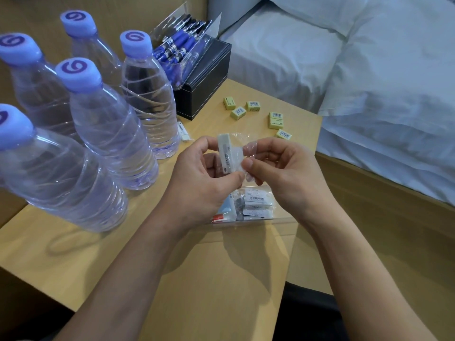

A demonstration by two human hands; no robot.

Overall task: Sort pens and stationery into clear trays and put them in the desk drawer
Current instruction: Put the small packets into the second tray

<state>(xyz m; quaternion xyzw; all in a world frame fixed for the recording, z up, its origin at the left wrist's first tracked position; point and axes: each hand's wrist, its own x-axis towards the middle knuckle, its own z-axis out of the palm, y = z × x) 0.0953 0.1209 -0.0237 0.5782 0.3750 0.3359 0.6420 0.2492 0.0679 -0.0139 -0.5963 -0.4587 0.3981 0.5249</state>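
The left hand (204,178) pinches a white eraser (226,153) upright above the surface (221,279), while the right hand (283,173) pinches its clear wrapper (249,146) (partly peeled). A clear tray (258,221) of stationery sits just below; yellow erasers (275,119) lie scattered beyond.

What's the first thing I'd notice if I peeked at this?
Probably the five big clear plastic water bottles with blue caps crowding the left of the wooden table. Then, in the middle, the left hand holds a white rectangular eraser while the right hand pinches a clear plastic wrapper. Small yellow erasers lie scattered behind them.
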